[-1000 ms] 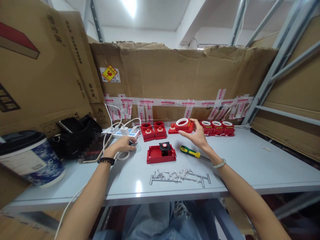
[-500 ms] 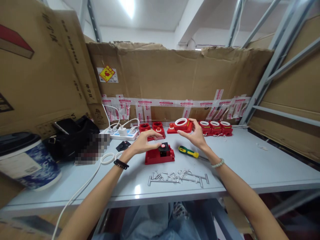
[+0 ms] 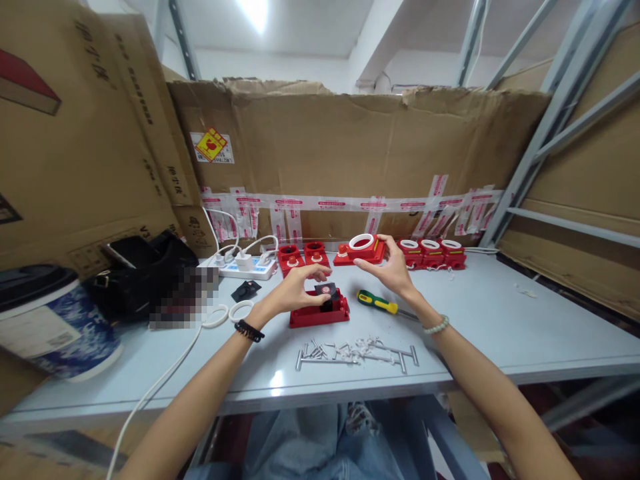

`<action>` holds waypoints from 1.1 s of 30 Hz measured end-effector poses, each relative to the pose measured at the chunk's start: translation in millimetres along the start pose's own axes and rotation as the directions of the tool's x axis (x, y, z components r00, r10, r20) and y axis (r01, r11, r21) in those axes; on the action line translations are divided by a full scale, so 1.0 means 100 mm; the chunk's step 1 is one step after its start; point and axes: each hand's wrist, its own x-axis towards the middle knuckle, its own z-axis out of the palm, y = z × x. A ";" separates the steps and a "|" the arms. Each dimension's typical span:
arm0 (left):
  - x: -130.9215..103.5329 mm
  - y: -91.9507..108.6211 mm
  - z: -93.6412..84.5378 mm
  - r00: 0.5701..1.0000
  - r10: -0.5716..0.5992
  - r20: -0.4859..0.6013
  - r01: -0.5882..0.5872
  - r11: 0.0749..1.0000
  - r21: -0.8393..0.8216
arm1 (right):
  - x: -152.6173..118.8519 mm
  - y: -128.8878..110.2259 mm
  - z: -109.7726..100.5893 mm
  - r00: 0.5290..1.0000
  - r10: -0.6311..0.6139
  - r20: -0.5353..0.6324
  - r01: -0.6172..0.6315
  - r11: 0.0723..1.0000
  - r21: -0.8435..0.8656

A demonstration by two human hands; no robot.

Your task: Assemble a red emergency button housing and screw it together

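Nearest the edge of the table [image 3: 505, 327], we have loose screws [image 3: 315, 349], T-shaped metal rods [image 3: 333, 361] and white scraps [image 3: 371, 344] gathered in a shallow heap, seemingly put there to be within easy reach. Just beyond, the screwdriver [image 3: 377, 302] lies to the right of the red base [image 3: 320, 321], handle toward it. The base rests flat, hollow side up, leaving the black square-topped part [image 3: 327, 291] reachable from above.

Our left hand [image 3: 294, 291] is partly open at that part, thumb overlapping its near side and fingers arched above; we cannot tell whether it grips. 2 white rings [image 3: 215, 327] lie to its left.

Farther off, our right hand [image 3: 393, 270] is spread wide and has hold of the red housing [image 3: 367, 255], thumb near, fingers round the right end, so its top ring is left uncovered. The base lies nearer us, between our forearms. Behind stand 2 red units [image 3: 294, 261] beside the power strip [image 3: 247, 269], then 3 ringed units [image 3: 431, 254] to the right, before the cardboard panel [image 3: 350, 147].
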 end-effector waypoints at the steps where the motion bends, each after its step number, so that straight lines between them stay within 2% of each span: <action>1: 0.00 0.00 0.00 1.000 0.001 0.005 -0.001 1.000 0.003 | 0.00 0.00 0.00 1.000 -0.001 0.001 0.001 1.000 -0.001; 17: -0.01 -0.01 -0.03 0.999 0.016 0.039 -0.017 1.000 0.020 | -0.01 0.00 0.00 1.000 0.014 0.005 -0.014 1.000 0.026; 20: -0.02 0.03 -0.07 0.997 0.022 -0.069 -0.020 0.999 0.028 | -0.02 -0.06 0.04 0.998 0.040 0.040 -0.046 0.987 0.152; 22: -0.02 0.08 -0.11 0.977 0.026 -0.213 -0.015 0.999 0.052 | -0.05 -0.12 0.10 0.994 0.048 0.101 -0.076 0.954 0.289; 24: -0.03 0.12 -0.14 0.953 0.029 -0.300 -0.014 0.999 0.052 | -0.10 -0.16 0.19 0.983 0.032 0.180 -0.102 0.911 0.400; 26: -0.04 0.17 -0.16 0.961 0.025 -0.274 -0.024 1.000 0.010 | -0.17 -0.19 0.30 0.965 -0.006 0.262 -0.121 0.877 0.466; 29: -0.06 0.21 -0.17 0.992 0.015 -0.128 -0.022 0.998 -0.055 | -0.27 -0.18 0.44 0.936 -0.059 0.347 -0.135 0.850 0.509; 31: -0.08 0.22 -0.18 0.997 0.011 -0.071 -0.015 0.998 -0.064 | -0.30 -0.16 0.47 0.918 -0.085 0.386 -0.128 0.860 0.493; 33: -0.10 0.21 -0.19 0.998 0.008 -0.058 -0.011 0.998 -0.059 | -0.31 -0.15 0.45 0.906 -0.135 0.401 -0.055 0.902 0.428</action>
